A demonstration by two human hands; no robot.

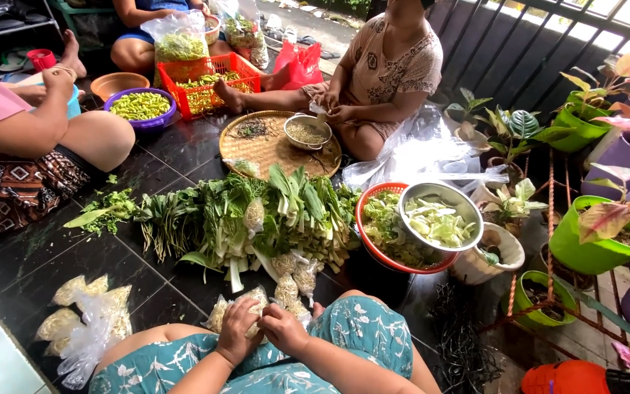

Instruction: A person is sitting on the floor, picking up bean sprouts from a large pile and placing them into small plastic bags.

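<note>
my left hand (237, 330) and right hand (283, 330) pinch the neck of a small clear bag of sprouts (236, 312) over my lap; a loose twist could spill sprouts onto the dark floor tiles (30, 270).

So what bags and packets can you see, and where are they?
Small clear packet of pale sprouts: held in both the left hand and the right hand.
Clear packets of sprouts: heaped on the dark floor, lower left.
Big clear bag of greens: behind the red crate, top.
Red plastic bag: crumpled, top middle.
No labels, signs or screens show.
</note>
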